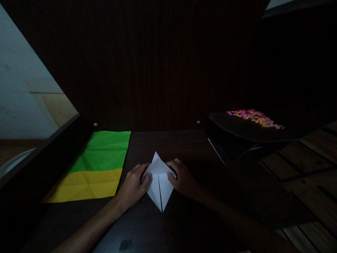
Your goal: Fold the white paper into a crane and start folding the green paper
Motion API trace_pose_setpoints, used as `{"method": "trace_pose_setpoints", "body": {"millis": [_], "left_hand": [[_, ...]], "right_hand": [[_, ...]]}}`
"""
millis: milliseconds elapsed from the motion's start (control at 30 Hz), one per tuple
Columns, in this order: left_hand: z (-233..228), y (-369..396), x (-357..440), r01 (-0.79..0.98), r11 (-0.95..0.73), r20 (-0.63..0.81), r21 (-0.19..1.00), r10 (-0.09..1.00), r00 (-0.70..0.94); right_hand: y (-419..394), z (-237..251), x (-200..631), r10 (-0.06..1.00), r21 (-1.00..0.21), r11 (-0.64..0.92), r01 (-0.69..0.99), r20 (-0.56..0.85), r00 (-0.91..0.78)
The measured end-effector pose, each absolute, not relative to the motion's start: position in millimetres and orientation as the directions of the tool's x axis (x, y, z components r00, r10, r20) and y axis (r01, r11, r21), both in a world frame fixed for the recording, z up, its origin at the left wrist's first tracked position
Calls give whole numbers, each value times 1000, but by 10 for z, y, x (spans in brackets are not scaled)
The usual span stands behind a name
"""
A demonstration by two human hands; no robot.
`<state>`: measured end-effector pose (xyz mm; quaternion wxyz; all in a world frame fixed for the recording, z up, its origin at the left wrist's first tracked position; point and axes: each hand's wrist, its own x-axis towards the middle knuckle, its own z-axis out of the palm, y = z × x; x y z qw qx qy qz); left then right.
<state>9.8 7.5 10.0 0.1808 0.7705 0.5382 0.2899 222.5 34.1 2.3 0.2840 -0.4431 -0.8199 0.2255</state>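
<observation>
A folded piece of white paper [158, 165], shaped like a diamond with a slit down its lower half, is between my two hands over the dark desk [168, 140]. My left hand [135, 181] grips its left corner, thumb on top and fingers behind the edge. On the opposite corner, my right hand [183, 177] has its thumb pressed on the paper and its fingers curled round behind. One point of the paper faces away from me and the split lower tips face toward me. The fingertips under the paper are hidden.
Creased green paper [105, 151] and yellow paper [86, 186] lie to the left. A raised dark panel [163, 70] stands behind the desk. On a rounded shelf [223, 124] at right sits a pile of small pink, red and yellow pieces [255, 117]. A low side board [47, 149] borders the left.
</observation>
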Motion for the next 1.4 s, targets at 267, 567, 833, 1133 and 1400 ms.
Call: {"method": "trace_pose_setpoints", "body": {"millis": [267, 567, 833, 1133, 1400], "left_hand": [[104, 68, 111, 682, -302, 186, 666, 953, 240], [165, 71, 17, 483, -303, 123, 822, 921, 369], [134, 94, -93, 466, -419, 143, 780, 843, 518], [107, 75, -19, 596, -453, 172, 663, 867, 467], [55, 76, 22, 615, -450, 181, 647, 875, 450]], "right_hand": [[329, 4, 2216, 882, -688, 446, 573, 231, -410], [355, 11, 2222, 907, -701, 403, 588, 224, -356], [377, 31, 2263, 902, -704, 410, 580, 219, -372], [375, 38, 2255, 898, -677, 420, 604, 213, -386], [370, 24, 2258, 896, -692, 422, 586, 219, -386]]}}
